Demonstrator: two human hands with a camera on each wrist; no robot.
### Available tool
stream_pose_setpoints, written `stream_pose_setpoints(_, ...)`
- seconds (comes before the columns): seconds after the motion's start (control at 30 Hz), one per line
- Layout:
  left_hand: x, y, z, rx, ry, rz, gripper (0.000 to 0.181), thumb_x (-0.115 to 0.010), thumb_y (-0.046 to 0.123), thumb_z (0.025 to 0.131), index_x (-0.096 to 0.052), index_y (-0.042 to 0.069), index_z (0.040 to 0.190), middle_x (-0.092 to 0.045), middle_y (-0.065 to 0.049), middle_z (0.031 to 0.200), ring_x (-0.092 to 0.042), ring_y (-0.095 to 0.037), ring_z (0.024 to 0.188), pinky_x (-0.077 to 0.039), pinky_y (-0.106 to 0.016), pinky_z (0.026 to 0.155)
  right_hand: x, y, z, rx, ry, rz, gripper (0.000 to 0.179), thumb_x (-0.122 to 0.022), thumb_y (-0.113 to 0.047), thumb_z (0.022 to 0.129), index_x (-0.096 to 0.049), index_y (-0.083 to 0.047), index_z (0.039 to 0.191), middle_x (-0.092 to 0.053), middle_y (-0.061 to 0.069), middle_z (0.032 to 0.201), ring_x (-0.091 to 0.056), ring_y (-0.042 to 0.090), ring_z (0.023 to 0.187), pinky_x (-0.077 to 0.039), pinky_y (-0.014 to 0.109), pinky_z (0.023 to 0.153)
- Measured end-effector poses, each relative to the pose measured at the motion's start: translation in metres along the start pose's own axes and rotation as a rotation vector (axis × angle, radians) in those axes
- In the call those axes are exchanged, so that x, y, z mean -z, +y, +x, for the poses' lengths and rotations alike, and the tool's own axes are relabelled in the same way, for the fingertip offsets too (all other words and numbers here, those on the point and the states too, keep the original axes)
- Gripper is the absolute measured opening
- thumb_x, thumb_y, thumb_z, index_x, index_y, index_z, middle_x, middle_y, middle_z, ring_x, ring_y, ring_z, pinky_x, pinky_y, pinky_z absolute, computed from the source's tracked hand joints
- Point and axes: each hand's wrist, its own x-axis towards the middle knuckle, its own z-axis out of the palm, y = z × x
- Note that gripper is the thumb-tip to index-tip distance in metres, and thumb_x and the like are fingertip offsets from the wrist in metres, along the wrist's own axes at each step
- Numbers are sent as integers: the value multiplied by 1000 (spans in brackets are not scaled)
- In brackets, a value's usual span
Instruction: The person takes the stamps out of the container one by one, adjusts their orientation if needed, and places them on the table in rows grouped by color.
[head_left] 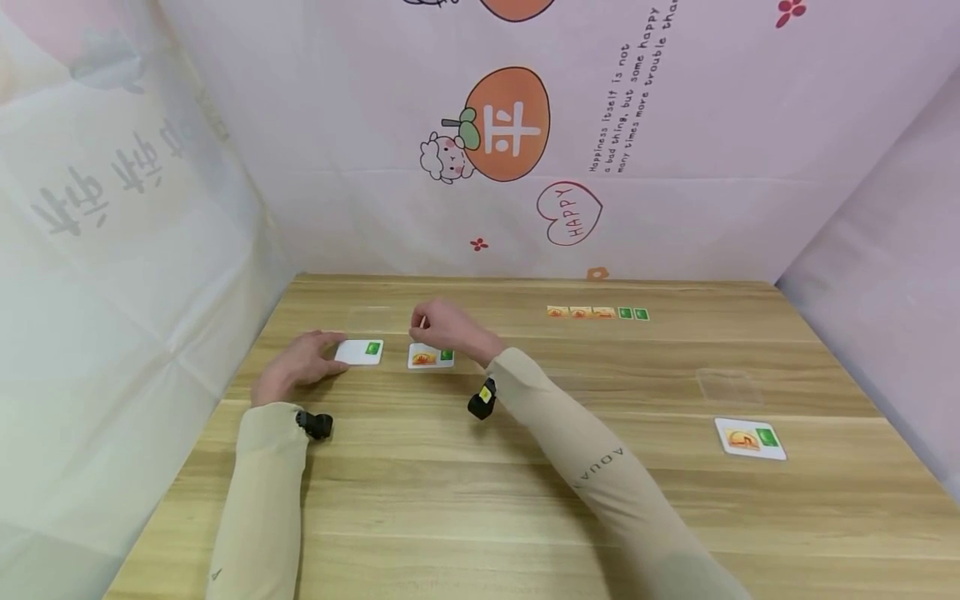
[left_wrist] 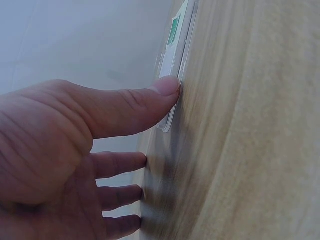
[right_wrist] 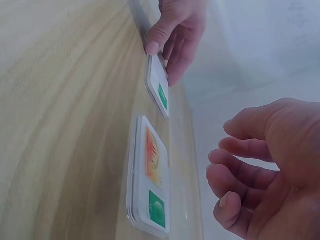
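Observation:
My left hand holds a flat white plastic case at its left end, thumb on the near edge and a finger at the far one. A green sticker is on the case's right part. Just right of it lies a second white case, bearing an orange sticker and a green one. My right hand hovers over the second case's far side, partly covering it in the head view. Its fingers curl loosely with nothing visible between them and the thumb.
Several small orange and green stickers lie in a row at the table's back. Another white case with orange and green stickers lies at right, a clear plastic piece behind it. Printed cloth hangs around the wooden table.

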Motion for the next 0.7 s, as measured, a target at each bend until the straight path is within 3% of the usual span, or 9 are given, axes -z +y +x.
stream_pose_setpoints(0.43, -1, -1, 1, -44, 23, -6, 62, -65, 24, 94, -42, 0, 146, -38, -35, 147, -31, -53, 137, -26, -64, 112, -13, -9, 10, -18, -1, 7, 13, -58, -25, 97, -64, -15, 101, -67, -2, 95, -58, 12, 77, -47, 23, 66)
stream_pose_setpoints(0.7, -1, -1, 0, -34, 15, -11, 62, -65, 26, 94, -42, 0, 146, -38, -34, 147, -33, -52, 137, -27, -64, 111, -25, -18, 17, -24, 22, -17, 17, -62, -24, 95, -64, -12, 106, -67, -1, 96, -57, 11, 76, -46, 22, 64)
